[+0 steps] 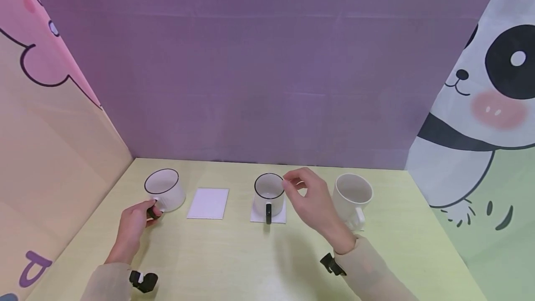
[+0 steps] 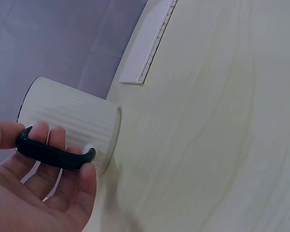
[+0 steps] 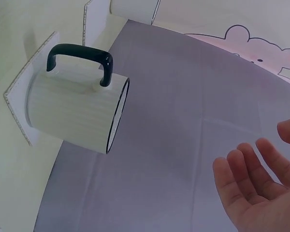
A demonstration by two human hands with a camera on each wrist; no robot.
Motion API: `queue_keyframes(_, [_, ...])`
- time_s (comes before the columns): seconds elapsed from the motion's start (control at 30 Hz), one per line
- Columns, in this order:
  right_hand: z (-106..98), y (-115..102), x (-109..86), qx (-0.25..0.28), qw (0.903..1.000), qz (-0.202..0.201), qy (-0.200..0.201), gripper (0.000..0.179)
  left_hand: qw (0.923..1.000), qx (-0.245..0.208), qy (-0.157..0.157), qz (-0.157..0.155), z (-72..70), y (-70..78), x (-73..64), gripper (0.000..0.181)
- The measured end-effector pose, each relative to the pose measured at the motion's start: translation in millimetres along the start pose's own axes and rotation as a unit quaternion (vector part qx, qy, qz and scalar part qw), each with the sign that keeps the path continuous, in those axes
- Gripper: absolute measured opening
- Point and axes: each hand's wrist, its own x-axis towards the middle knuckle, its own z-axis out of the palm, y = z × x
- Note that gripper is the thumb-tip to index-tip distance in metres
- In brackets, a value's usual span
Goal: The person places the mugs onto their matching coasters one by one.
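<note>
My left hand (image 1: 134,222) grips the black handle (image 2: 55,153) of a white mug (image 1: 170,197) with a dark rim. This mug is at the left of the table; whether its base touches the tabletop, I cannot tell. A second white mug (image 1: 267,201), also dark-rimmed, stands in the middle on a square white coaster (image 1: 254,217), its black handle (image 3: 79,50) toward me. Just right of and above that mug is my right hand (image 1: 311,201), fingers loosely bent and holding nothing. In the right wrist view a gap separates the fingers (image 3: 251,169) from the mug.
Between the two dark-rimmed mugs lies another square white coaster (image 1: 208,203). An all-white mug (image 1: 353,194) stands to the right, partly behind my right hand. A purple backdrop (image 1: 267,68) rises behind the pale wooden table (image 1: 217,259), with printed cloth panels at both sides.
</note>
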Motion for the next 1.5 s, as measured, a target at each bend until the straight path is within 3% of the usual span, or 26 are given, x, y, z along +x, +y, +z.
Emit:
queue_keyframes(0.57, [22.1,-6.0,8.8,0.012,0.9997,-0.023,-0.004,0.008,0.9999,-0.015,-0.006,-0.004,-0.1,0.7,-1.0,0.046])
queue_keyframes(1.23, [42.4,-3.9,12.8,-0.014,0.9997,-0.001,-0.022,0.012,0.9998,-0.017,-0.001,-0.005,1.6,1.8,-2.6,0.045])
queue_keyframes(1.5, [48.6,-5.8,17.9,0.005,0.9996,0.0,-0.028,0.012,0.9997,-0.021,0.005,-0.009,0.9,1.7,-1.6,0.045])
